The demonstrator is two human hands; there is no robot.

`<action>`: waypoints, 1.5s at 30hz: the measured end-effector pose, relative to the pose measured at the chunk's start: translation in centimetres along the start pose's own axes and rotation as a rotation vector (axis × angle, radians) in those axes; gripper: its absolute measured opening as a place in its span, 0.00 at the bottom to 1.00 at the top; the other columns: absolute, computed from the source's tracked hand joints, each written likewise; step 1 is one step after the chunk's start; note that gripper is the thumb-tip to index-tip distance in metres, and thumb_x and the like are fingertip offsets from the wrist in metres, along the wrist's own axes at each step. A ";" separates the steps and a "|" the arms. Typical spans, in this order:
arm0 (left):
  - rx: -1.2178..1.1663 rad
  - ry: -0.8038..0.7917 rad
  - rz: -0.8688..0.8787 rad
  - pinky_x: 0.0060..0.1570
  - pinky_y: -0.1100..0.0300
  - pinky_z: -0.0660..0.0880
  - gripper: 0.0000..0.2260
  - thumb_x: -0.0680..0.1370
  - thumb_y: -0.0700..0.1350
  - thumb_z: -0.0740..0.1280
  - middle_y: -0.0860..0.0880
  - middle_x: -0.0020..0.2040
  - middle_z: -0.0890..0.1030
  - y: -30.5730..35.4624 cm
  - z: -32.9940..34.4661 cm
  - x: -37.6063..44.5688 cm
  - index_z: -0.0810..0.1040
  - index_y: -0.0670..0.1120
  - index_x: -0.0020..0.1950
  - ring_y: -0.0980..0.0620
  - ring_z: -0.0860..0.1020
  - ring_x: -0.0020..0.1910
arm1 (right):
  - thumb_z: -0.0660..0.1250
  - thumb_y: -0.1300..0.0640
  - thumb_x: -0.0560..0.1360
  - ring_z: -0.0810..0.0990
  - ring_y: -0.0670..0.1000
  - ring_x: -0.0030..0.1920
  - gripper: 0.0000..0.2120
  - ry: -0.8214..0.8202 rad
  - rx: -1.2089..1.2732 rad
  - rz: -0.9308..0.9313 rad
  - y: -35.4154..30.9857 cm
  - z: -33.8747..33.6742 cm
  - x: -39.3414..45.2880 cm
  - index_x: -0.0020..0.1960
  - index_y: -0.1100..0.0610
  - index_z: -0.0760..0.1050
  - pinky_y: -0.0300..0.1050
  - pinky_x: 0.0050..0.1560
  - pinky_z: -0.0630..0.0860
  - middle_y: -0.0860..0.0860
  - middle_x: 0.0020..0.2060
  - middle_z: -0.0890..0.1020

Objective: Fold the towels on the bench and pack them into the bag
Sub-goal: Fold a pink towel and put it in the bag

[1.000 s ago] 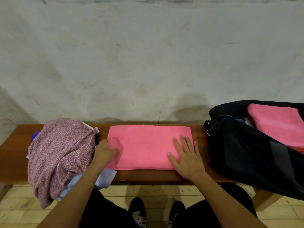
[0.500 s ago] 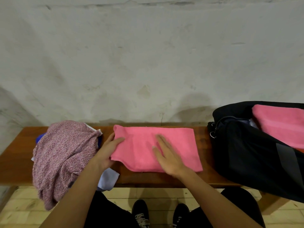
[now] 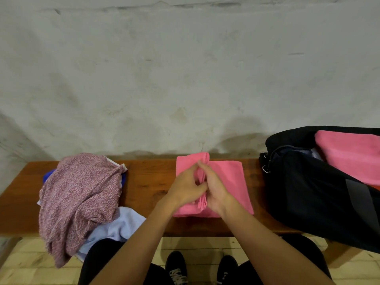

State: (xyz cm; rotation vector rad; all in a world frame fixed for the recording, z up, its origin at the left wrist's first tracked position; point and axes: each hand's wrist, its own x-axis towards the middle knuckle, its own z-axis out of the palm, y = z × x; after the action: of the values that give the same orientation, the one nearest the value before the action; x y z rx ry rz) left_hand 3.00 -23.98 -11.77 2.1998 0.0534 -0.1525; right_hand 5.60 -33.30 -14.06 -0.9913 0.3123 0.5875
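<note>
While both hands meet over the middle of the long brown wooden bench [image 3: 148, 182], the left hand [image 3: 185, 189] has its fingers curled round the folded-over edge of the pink terry towel [image 3: 228, 182], its thumb pressed against the bunched layers. Touching it, the right hand [image 3: 216, 191] lies on the same towel with its fingers fairly straight, pressing along the fold; whether its thumb hooks under the cloth cannot be told. That towel rests flat on the bench top, its left half doubled over onto the right so a thick ridge of layers runs between the two hands. At the bench's right end sits an open black fabric duffel bag [image 3: 312, 194], near the towel but apart from it, with a second folded pink towel [image 3: 349, 155] lying in its mouth. Toward the bench's left end, well apart from the hands, a crumpled mauve speckled cloth [image 3: 78, 194] is heaped over a pale blue cloth [image 3: 117, 227], both spilling over the bench's front edge.
</note>
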 end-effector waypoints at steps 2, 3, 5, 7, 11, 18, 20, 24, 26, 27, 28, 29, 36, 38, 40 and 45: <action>0.135 -0.015 0.031 0.40 0.62 0.76 0.23 0.76 0.49 0.67 0.56 0.43 0.81 0.3 0.8 -0.3 0.68 0.53 0.71 0.59 0.80 0.39 | 0.65 0.51 0.80 0.85 0.50 0.41 0.12 0.037 -0.002 0.016 -0.6 -1.5 0.5 0.53 0.59 0.79 0.46 0.45 0.83 0.52 0.36 0.85; 0.193 -0.014 0.071 0.37 0.62 0.75 0.21 0.75 0.50 0.67 0.56 0.41 0.79 0.6 1.1 -0.6 0.70 0.52 0.69 0.59 0.78 0.38 | 0.64 0.52 0.81 0.85 0.50 0.38 0.11 0.043 -0.007 0.035 -0.9 -2.1 0.7 0.52 0.59 0.79 0.46 0.43 0.83 0.52 0.34 0.84; 0.262 -0.032 0.179 0.45 0.58 0.76 0.20 0.75 0.51 0.66 0.55 0.45 0.80 0.7 1.5 -1.6 0.72 0.52 0.66 0.58 0.77 0.43 | 0.63 0.53 0.82 0.85 0.54 0.41 0.11 0.068 -0.010 0.080 -1.3 -2.9 1.2 0.58 0.59 0.77 0.49 0.42 0.83 0.56 0.41 0.85; 0.489 -0.022 0.311 0.64 0.53 0.69 0.26 0.74 0.58 0.63 0.54 0.60 0.78 0.0 2.3 -2.4 0.68 0.51 0.70 0.55 0.74 0.59 | 0.62 0.54 0.82 0.85 0.60 0.48 0.13 0.088 0.016 0.099 -1.6 -3.5 1.8 0.64 0.58 0.74 0.56 0.47 0.83 0.61 0.50 0.84; 0.800 0.058 0.416 0.72 0.47 0.61 0.40 0.70 0.68 0.61 0.50 0.72 0.69 -2.8 4.0 -3.2 0.61 0.47 0.76 0.49 0.66 0.71 | 0.61 0.55 0.83 0.83 0.62 0.54 0.16 0.112 0.020 0.105 -2.4 -4.4 2.4 0.68 0.58 0.71 0.54 0.41 0.84 0.63 0.58 0.81; 0.842 0.226 0.512 0.74 0.45 0.54 0.25 0.82 0.54 0.56 0.47 0.76 0.63 -5.8 7.3 -2.0 0.59 0.48 0.77 0.47 0.58 0.77 | 0.60 0.55 0.83 0.84 0.60 0.47 0.17 0.172 0.027 0.142 -3.6 -6.1 2.5 0.71 0.59 0.70 0.49 0.31 0.82 0.63 0.55 0.81; 0.847 0.212 0.534 0.73 0.43 0.53 0.27 0.80 0.50 0.56 0.45 0.77 0.60 -5.8 7.7 -1.7 0.56 0.46 0.78 0.45 0.56 0.77 | 0.59 0.55 0.83 0.84 0.61 0.50 0.18 0.183 0.013 0.141 -3.7 -6.5 2.4 0.70 0.60 0.70 0.50 0.34 0.83 0.63 0.56 0.81; 0.796 0.190 0.572 0.72 0.40 0.56 0.24 0.79 0.48 0.52 0.43 0.75 0.64 -4.7 8.7 -1.6 0.62 0.44 0.75 0.44 0.59 0.76 | 0.60 0.55 0.83 0.84 0.62 0.52 0.16 0.217 -0.044 0.104 -4.1 -7.3 2.1 0.68 0.59 0.71 0.53 0.41 0.84 0.61 0.57 0.81; 0.778 0.157 0.585 0.73 0.39 0.58 0.23 0.80 0.48 0.51 0.43 0.74 0.66 -4.1 9.3 -1.6 0.65 0.43 0.74 0.44 0.60 0.76 | 0.57 0.55 0.84 0.84 0.61 0.51 0.13 0.225 -0.113 0.060 -4.4 -7.8 1.9 0.66 0.56 0.72 0.55 0.47 0.83 0.60 0.55 0.82; 0.775 0.137 0.589 0.72 0.38 0.60 0.23 0.80 0.49 0.52 0.43 0.74 0.66 -4.0 9.5 -1.6 0.66 0.43 0.74 0.44 0.61 0.76 | 0.56 0.56 0.84 0.83 0.60 0.52 0.13 0.231 -0.160 0.034 -4.5 -8.0 1.9 0.66 0.55 0.72 0.56 0.49 0.82 0.59 0.55 0.82; 0.773 0.125 0.594 0.71 0.38 0.60 0.23 0.80 0.50 0.53 0.43 0.74 0.66 -3.8 9.8 -1.5 0.66 0.43 0.74 0.44 0.61 0.76 | 0.55 0.56 0.85 0.83 0.59 0.52 0.14 0.242 -0.206 -0.001 -4.5 -8.2 1.8 0.67 0.54 0.72 0.56 0.51 0.82 0.58 0.55 0.82; 0.772 0.114 0.594 0.71 0.38 0.60 0.23 0.81 0.50 0.53 0.44 0.74 0.66 -3.8 10.1 -1.5 0.66 0.43 0.74 0.44 0.60 0.76 | 0.55 0.58 0.85 0.83 0.59 0.53 0.14 0.258 -0.249 -0.045 -4.5 -8.5 1.8 0.68 0.54 0.72 0.56 0.53 0.81 0.57 0.55 0.82; 0.797 0.062 0.566 0.72 0.41 0.60 0.23 0.81 0.53 0.57 0.45 0.74 0.67 -2.8 11.6 -1.2 0.65 0.47 0.74 0.45 0.62 0.75 | 0.57 0.63 0.83 0.77 0.50 0.59 0.16 0.422 -0.579 -0.309 -4.4 -10.1 2.2 0.68 0.57 0.74 0.47 0.63 0.76 0.50 0.61 0.78; 0.798 0.037 0.544 0.72 0.41 0.60 0.24 0.80 0.52 0.60 0.46 0.75 0.66 -2.4 11.9 -1.2 0.64 0.48 0.75 0.45 0.62 0.75 | 0.57 0.65 0.82 0.75 0.47 0.58 0.16 0.452 -0.632 -0.342 -4.5 -10.5 2.4 0.67 0.56 0.74 0.44 0.60 0.74 0.48 0.58 0.77; 0.790 0.020 0.532 0.72 0.41 0.60 0.25 0.79 0.52 0.63 0.46 0.75 0.67 -2.3 12.0 -1.3 0.64 0.48 0.74 0.46 0.62 0.75 | 0.59 0.67 0.81 0.75 0.47 0.58 0.15 0.487 -0.675 -0.391 -4.4 -10.6 2.6 0.65 0.57 0.75 0.42 0.60 0.72 0.48 0.56 0.78; 0.802 -0.036 0.549 0.72 0.41 0.61 0.24 0.79 0.51 0.62 0.47 0.74 0.67 -2.6 12.3 -1.4 0.63 0.50 0.74 0.45 0.63 0.75 | 0.60 0.66 0.81 0.76 0.46 0.55 0.11 0.578 -0.730 -0.491 -3.5 -10.6 2.6 0.58 0.54 0.74 0.41 0.58 0.73 0.47 0.53 0.78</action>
State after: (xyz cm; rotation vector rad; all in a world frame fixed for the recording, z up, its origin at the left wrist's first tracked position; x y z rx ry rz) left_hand 0.29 -32.29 -20.91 2.9003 -0.7430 0.1221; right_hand 9.98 -42.95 -18.44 -1.8782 0.3506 -0.0751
